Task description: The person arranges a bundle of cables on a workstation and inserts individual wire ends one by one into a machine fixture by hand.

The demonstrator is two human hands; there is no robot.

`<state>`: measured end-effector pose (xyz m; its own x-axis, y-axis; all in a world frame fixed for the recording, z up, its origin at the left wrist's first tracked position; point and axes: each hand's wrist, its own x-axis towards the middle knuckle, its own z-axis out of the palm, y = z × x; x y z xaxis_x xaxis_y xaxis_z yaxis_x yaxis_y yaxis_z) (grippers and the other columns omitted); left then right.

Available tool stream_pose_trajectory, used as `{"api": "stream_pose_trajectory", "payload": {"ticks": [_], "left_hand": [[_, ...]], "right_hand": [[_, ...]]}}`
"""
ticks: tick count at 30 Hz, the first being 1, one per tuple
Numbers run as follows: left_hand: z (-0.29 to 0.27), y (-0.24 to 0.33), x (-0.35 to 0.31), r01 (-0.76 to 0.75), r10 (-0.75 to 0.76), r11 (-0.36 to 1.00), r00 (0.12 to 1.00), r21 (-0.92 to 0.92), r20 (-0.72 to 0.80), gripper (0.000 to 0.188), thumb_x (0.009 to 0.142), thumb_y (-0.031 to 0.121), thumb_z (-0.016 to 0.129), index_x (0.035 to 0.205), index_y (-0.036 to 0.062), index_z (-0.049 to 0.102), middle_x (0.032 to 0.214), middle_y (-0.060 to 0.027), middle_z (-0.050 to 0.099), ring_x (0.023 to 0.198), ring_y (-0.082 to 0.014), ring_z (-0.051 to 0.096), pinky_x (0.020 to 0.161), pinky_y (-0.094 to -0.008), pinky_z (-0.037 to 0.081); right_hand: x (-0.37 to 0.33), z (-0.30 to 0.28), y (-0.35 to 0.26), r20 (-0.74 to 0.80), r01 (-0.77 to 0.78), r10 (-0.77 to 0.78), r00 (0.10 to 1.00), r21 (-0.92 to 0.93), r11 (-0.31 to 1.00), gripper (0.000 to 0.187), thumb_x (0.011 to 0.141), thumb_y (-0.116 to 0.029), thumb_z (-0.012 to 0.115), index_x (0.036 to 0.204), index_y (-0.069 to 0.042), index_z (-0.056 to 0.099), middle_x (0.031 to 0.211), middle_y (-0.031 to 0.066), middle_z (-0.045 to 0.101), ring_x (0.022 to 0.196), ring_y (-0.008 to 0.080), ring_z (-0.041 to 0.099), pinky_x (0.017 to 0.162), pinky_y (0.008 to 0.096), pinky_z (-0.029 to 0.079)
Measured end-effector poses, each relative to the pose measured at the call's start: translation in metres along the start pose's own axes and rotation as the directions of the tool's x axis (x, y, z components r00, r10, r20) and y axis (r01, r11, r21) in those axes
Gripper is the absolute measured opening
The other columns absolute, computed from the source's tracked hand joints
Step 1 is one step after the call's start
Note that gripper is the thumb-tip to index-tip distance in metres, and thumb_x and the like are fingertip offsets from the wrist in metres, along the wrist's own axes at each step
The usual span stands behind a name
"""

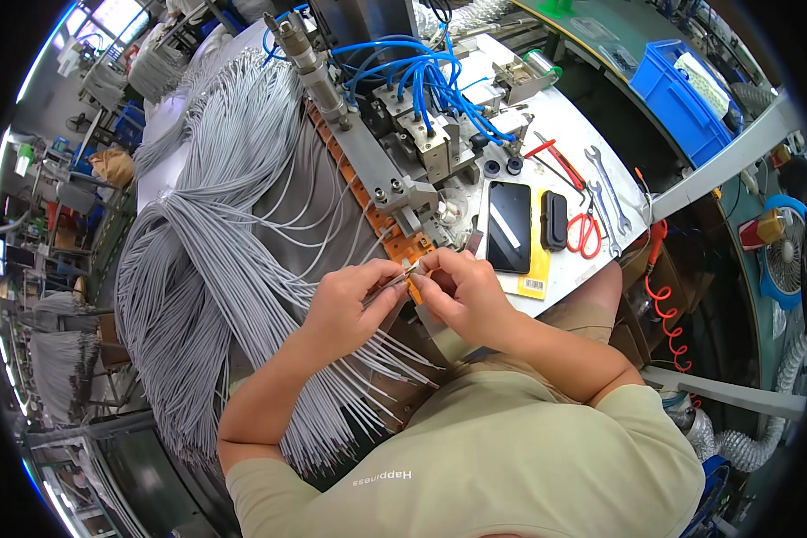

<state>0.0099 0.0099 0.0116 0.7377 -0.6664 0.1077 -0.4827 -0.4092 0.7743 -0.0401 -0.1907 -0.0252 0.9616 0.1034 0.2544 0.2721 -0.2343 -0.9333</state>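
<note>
My left hand [347, 306] is closed in a pinch on the end of a grey cable [398, 280], thumb against the fingers. Close beside it, my right hand [464, 293] pinches at the same cable end, where thin coloured wires show. The fingertips of both hands nearly meet, just in front of an orange fixture strip [414, 247] with notches along it. A large bundle of grey cables [206, 260] spreads to the left and passes under my left forearm. The cables' near ends fan out by my lap.
Above the strip stands a metal machine [435, 143] with blue air tubes [421, 67]. On the white table right of it lie a black phone [509, 224], a black case [554, 221], red-handled scissors [585, 235], pliers [560, 163] and wrenches [608, 193]. A blue crate [681, 108] sits farther right.
</note>
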Motion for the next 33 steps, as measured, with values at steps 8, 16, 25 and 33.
{"api": "stream_pose_trajectory", "payload": {"ticks": [8,16,25,33], "left_hand": [[-0.002,0.008,0.002,0.256,-0.221,0.852,0.967,-0.456,0.13,0.012,0.097,0.005,0.058,0.105,-0.0029,0.06,0.082,-0.0064,0.068,0.07,-0.0087,0.064,0.065,-0.0236,0.052],[-0.001,0.011,0.001,0.113,-0.107,0.981,0.993,-0.155,0.05,0.013,0.096,0.007,0.059,0.106,-0.002,0.062,0.078,-0.0056,0.069,0.069,-0.0104,0.067,0.065,-0.0247,0.053],[0.0,0.014,-0.001,0.048,-0.051,0.995,0.998,-0.082,-0.031,0.014,0.096,0.008,0.058,0.106,-0.0012,0.062,0.077,-0.0061,0.071,0.07,-0.0112,0.069,0.064,-0.0255,0.053],[-0.003,0.001,-0.005,0.24,-0.198,0.84,0.97,-0.486,0.138,0.011,0.099,0.004,0.055,0.106,-0.0017,0.06,0.082,-0.0064,0.069,0.073,-0.0119,0.067,0.07,-0.0251,0.054]], "right_hand": [[0.008,-0.011,0.015,0.065,0.31,-0.307,0.949,-0.043,0.95,0.015,0.086,-0.006,0.069,0.097,-0.001,0.059,0.073,0.0091,0.059,0.068,0.0246,0.058,0.064,0.0365,0.045],[0.008,-0.001,0.011,-0.011,0.323,-0.331,0.944,-0.198,0.926,0.016,0.087,-0.006,0.072,0.093,-0.002,0.058,0.077,0.0102,0.059,0.069,0.0275,0.055,0.064,0.0371,0.044],[0.006,0.004,0.007,-0.069,0.289,-0.322,0.944,-0.301,0.909,0.014,0.089,-0.007,0.07,0.094,-0.003,0.057,0.075,0.0094,0.059,0.067,0.028,0.055,0.063,0.0363,0.042],[0.01,-0.015,-0.023,0.184,-0.184,0.149,0.972,0.188,0.965,0.01,0.092,-0.008,0.065,0.095,-0.003,0.057,0.071,0.0089,0.06,0.064,0.0268,0.056,0.064,0.0367,0.042]]}}
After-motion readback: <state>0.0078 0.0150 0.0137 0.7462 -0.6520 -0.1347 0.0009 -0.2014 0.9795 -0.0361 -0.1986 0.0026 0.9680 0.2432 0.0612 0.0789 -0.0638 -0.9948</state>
